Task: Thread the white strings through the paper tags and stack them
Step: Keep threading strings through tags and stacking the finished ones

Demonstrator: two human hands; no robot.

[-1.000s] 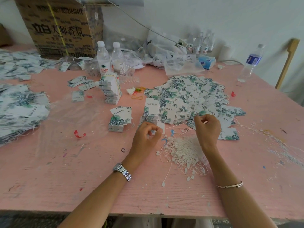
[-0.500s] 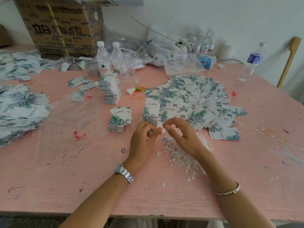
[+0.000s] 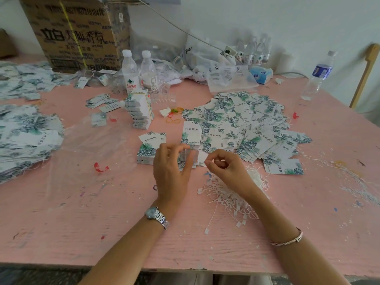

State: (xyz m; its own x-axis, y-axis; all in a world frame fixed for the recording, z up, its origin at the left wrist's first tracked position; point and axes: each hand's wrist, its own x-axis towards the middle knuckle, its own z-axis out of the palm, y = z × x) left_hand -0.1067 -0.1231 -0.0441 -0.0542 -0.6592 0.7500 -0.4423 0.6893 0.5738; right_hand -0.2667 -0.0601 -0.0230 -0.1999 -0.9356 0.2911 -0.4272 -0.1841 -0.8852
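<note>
My left hand (image 3: 170, 167) hovers in front of a small stack of leaf-printed paper tags (image 3: 192, 135). Its blurred lower fingers hold one white tag (image 3: 202, 159), while the thumb and forefinger are lifted. Just right of that tag, my right hand (image 3: 228, 171) pinches the end of a white string (image 3: 213, 160) between thumb and forefinger. Under my right wrist lies the tangled heap of white strings (image 3: 236, 198). Loose tags (image 3: 246, 124) spread out behind both hands. A second short stack (image 3: 149, 150) sits left of my left hand.
A tall banded stack of tags (image 3: 139, 112) stands behind, with two water bottles (image 3: 129, 73) and a cardboard box (image 3: 78, 33) further back. Threaded tags (image 3: 26, 136) pile at the left edge. A clear plastic bag (image 3: 92, 153), red scrap (image 3: 100, 167) and another bottle (image 3: 317, 77) also lie about.
My right hand swung left from the loose tags to the left hand and now sits beside the tag, pinching a string. My left hand's thumb and forefinger have lifted apart.
</note>
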